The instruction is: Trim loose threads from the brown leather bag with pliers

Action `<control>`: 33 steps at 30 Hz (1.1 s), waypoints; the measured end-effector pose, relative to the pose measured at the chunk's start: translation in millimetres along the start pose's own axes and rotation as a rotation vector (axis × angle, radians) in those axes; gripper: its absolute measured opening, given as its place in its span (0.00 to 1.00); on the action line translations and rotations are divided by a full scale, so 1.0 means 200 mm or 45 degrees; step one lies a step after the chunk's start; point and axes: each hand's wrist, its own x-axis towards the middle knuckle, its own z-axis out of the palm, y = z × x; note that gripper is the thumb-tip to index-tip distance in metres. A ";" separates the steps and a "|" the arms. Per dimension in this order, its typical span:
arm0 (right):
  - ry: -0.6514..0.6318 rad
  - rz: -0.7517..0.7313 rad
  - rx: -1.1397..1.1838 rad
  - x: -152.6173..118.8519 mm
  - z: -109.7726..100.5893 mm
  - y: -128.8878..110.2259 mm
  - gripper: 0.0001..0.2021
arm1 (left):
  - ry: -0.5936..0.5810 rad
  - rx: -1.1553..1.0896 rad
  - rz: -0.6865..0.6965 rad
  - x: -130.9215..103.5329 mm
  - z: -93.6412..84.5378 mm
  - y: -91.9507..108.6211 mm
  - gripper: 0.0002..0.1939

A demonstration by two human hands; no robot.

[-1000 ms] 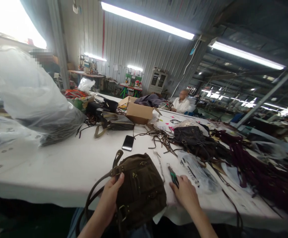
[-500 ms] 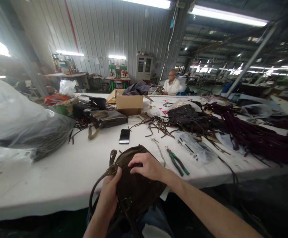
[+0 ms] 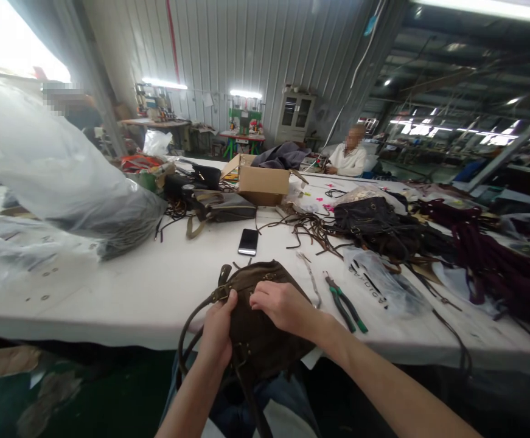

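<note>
Head view: a dark brown, soft suede-like shoulder bag [image 3: 265,340] lies half on the near edge of the long white worktable [image 3: 123,292], its lower part sagging off towards the person's lap. The left hand [image 3: 219,328] is closed on the bag's left upper corner, thumb pressed beside the brass strap fitting [image 3: 221,294], where the brown leather strap [image 3: 189,334] loops off to the left of the bag. The right hand [image 3: 280,304] lies curled over the bag's top edge, fingertips pinching at the fabric or at some small hardware there (which one cannot be told).

The step in hand looks like working the fitting along the bag's top edge by hand. Any further move would call for the left hand to keep the corner pinned, since the bag is limp and part of its weight hangs off the table.

Just right of the bag lie green-handled pliers [image 3: 344,301], untouched, with a thin grey metal strip [image 3: 311,280] between them and the bag. Just beyond the bag is a black smartphone [image 3: 248,241]; well beyond it an open cardboard box [image 3: 265,182]. Far left of the bag sits a large clear plastic sack [image 3: 55,170], and beyond the bag to the right a black leather bag [image 3: 374,222].
</note>
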 end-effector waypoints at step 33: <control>0.075 0.195 0.300 0.03 0.01 0.08 0.07 | -0.186 0.075 0.090 0.00 0.00 -0.07 0.32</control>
